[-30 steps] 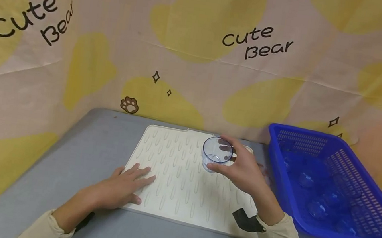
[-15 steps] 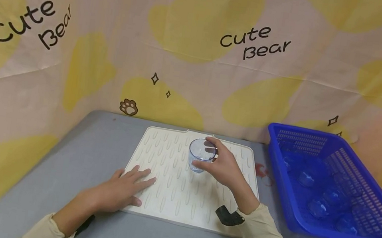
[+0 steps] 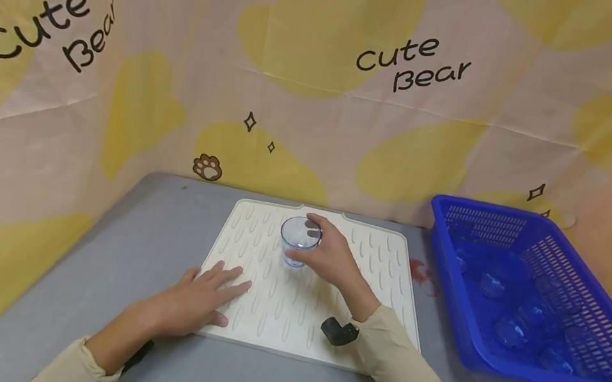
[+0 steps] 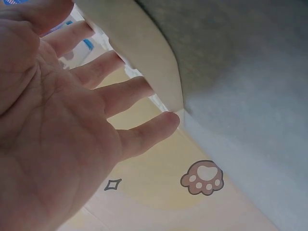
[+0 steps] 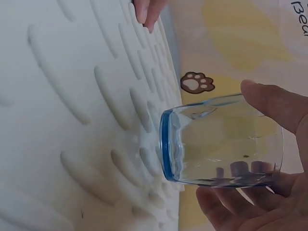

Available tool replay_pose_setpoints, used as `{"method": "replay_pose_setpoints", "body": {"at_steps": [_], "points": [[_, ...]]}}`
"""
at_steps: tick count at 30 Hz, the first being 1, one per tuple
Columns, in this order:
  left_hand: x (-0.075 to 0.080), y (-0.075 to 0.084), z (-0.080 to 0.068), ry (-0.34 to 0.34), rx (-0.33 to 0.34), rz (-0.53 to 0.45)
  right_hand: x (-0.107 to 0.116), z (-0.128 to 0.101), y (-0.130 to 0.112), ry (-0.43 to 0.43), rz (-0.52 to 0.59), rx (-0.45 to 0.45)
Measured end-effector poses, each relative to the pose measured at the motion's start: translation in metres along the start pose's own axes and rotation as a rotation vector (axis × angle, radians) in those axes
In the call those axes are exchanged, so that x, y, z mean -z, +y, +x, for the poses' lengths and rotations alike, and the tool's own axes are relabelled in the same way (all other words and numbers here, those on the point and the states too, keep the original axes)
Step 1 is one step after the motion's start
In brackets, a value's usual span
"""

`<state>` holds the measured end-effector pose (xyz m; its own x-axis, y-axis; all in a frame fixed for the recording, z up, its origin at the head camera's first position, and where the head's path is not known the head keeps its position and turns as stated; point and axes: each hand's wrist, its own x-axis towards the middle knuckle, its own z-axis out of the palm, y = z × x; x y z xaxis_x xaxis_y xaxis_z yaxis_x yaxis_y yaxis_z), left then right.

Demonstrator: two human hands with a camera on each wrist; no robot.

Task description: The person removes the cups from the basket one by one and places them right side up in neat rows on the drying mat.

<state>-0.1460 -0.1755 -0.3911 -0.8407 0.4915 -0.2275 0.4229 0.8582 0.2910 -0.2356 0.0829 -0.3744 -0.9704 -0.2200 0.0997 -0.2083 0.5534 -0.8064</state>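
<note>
My right hand (image 3: 306,240) grips a clear glass (image 3: 297,236) with a bluish rim over the far middle of a cream ribbed mat (image 3: 358,327). In the right wrist view the thumb and fingers (image 5: 276,106) curl round the glass (image 5: 221,139), and its blue-edged end faces the mat (image 5: 57,120) from very close; I cannot tell whether it touches. My left hand (image 3: 205,297) lies flat on the mat's near left corner, fingers straight. The left wrist view shows the left hand's open palm (image 4: 57,130) with fingertips against the mat's edge (image 4: 144,53).
A blue slotted basket (image 3: 512,213) stands at the right on the grey table (image 3: 160,243), with several clear glasses (image 3: 508,334) inside. A small red stain (image 3: 419,274) lies between mat and basket. A yellow printed cloth (image 3: 319,89) hangs behind.
My right hand has carried the glass leftward across the mat, away from the basket. The left hand has stayed flat in place.
</note>
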Motion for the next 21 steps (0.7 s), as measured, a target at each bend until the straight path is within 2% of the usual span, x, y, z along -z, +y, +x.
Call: {"method": "replay_pose_setpoints", "body": {"at_steps": [8,15,21], "points": [[0.001,-0.001,0.000,0.014,-0.017,0.029,-0.013,0.007,-0.010,-0.037,-0.022,0.012],[0.001,-0.001,0.000,0.032,-0.028,0.022,-0.023,0.014,-0.013,-0.004,-0.040,0.020],[0.001,-0.001,0.000,0.032,-0.017,0.017,-0.033,0.017,-0.014,-0.026,-0.055,0.008]]}}
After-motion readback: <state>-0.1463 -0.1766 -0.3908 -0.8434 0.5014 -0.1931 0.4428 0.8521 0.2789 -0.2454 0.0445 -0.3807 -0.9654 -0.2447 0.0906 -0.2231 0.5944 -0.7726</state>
